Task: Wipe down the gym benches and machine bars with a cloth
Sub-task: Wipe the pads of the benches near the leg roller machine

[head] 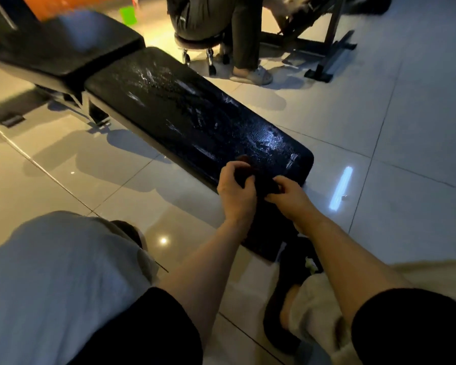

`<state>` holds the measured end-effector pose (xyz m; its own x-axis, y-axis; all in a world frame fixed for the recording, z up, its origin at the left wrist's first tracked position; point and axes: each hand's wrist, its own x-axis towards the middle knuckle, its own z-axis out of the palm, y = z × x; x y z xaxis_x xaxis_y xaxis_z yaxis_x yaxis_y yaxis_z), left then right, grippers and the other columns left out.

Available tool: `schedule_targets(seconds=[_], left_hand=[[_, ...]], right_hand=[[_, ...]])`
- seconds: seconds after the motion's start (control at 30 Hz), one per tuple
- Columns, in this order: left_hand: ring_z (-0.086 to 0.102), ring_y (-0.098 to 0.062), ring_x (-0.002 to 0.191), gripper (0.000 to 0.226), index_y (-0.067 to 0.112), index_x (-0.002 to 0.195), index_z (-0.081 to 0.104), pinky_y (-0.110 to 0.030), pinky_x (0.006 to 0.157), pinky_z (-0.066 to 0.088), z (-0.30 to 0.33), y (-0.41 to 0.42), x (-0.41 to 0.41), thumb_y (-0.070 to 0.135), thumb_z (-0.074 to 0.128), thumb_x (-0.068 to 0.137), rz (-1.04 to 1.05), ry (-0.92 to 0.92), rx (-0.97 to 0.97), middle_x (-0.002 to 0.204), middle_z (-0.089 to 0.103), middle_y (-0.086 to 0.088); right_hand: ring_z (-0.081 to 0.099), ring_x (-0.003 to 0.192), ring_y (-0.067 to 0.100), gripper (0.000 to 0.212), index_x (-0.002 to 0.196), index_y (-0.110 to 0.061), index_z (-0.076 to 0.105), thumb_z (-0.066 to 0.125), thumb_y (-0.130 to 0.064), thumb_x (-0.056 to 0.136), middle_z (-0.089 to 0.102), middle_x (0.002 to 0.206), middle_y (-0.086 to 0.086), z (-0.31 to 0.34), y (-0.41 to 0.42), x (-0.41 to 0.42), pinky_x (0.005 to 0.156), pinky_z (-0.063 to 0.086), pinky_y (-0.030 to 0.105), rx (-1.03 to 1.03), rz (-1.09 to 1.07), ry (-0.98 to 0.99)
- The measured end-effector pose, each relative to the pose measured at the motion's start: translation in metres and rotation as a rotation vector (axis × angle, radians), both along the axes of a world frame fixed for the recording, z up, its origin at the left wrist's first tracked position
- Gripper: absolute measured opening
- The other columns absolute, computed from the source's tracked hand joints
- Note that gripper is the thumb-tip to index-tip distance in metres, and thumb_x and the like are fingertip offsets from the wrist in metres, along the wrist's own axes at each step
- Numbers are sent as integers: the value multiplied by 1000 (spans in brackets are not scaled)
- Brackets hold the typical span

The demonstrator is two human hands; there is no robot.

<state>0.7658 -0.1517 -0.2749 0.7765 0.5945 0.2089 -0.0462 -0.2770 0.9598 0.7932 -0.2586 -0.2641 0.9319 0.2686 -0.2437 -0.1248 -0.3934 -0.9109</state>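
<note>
The fingers [244, 180] of both hands pinched a dark cloth [258, 180] at the near end of the bench pad [195, 111], low centre of the frame; the left hand [234, 192] gripped one bunch, the right hand [287, 193] the other. The pad glistened with wet streaks, so wiping seemed partly done. The seat pad [71, 46], upper left, looked dry. No containers showed clearly.

one bench [195, 111], one cloth [258, 180], two hands [236, 193]
</note>
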Motion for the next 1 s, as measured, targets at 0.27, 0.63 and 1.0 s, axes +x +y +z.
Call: schedule_targets(seconds=[0.27, 0.63, 1.0], left_hand=[[51, -21, 110, 23, 8, 103, 68, -26, 99, 40, -13, 31, 11, 4, 67, 80, -91, 172, 444, 111, 58, -3], [42, -26, 134, 41, 5, 124, 62, -44, 118, 17, -39, 60, -1, -2, 62, 84, -332, 291, 825, 132, 58, -11], [43, -20, 131, 43, 10, 135, 53, -27, 116, 13, -27, 86, 18, 10, 57, 92, -442, 345, 1035, 138, 53, -6]], right_hand=[[39, 132, 32, 62, 137, -21, 50, 68, -9, 79, 41, 143, 13, -12, 17, 29, 105, 40, 45, -250, 56, -186], [-6, 150, 33, 50, 154, -24, 22, 30, -33, 106, -1, 163, 16, -85, 61, -17, 122, 6, 43, -692, -53, -291], [-13, 147, 42, 60, 155, -35, 5, 30, -46, 102, -1, 164, 9, -81, 84, 1, 118, 4, 56, -825, 30, -369]])
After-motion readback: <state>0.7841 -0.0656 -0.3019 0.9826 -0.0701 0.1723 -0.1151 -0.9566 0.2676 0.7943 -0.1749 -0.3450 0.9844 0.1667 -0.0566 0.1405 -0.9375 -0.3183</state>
